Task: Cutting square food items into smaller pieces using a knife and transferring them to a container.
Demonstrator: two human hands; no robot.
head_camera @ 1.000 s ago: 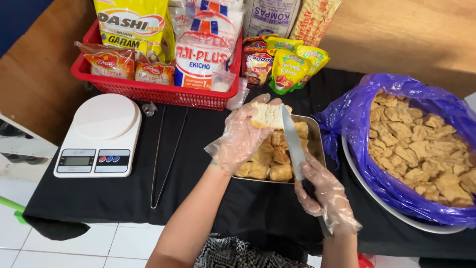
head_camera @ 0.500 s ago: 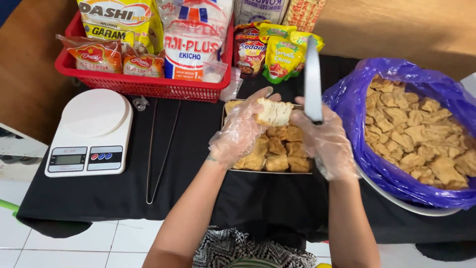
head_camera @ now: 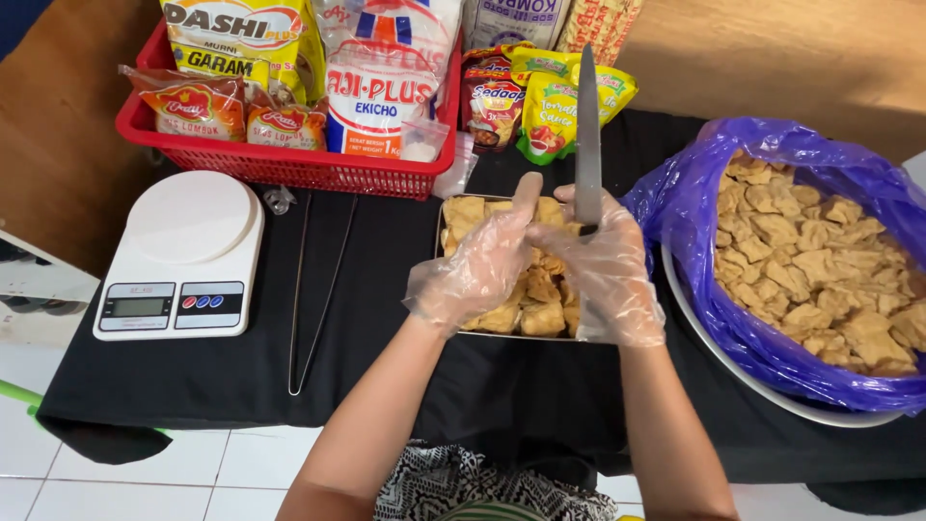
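Observation:
Both my hands wear clear plastic gloves and meet over a metal tray (head_camera: 446, 214) of fried tofu pieces (head_camera: 540, 314). My right hand (head_camera: 603, 275) grips a knife (head_camera: 586, 135) by the handle, its blade pointing straight up and away from me. My left hand (head_camera: 477, 265) is curled beside it, fingers touching the right hand, thumb raised; whether a tofu piece is inside it is hidden.
A purple plastic bag (head_camera: 690, 207) full of fried tofu sits in a metal bowl (head_camera: 714, 342) at right. A white kitchen scale (head_camera: 183, 256) stands at left, long metal tongs (head_camera: 313, 289) beside it. A red basket (head_camera: 289, 164) of seasoning packets lies behind. Black cloth (head_camera: 386, 367) covers the table.
My right hand lifted the knife from lying over the tray to upright. The left hand, which held a tofu piece up, came down against the right hand.

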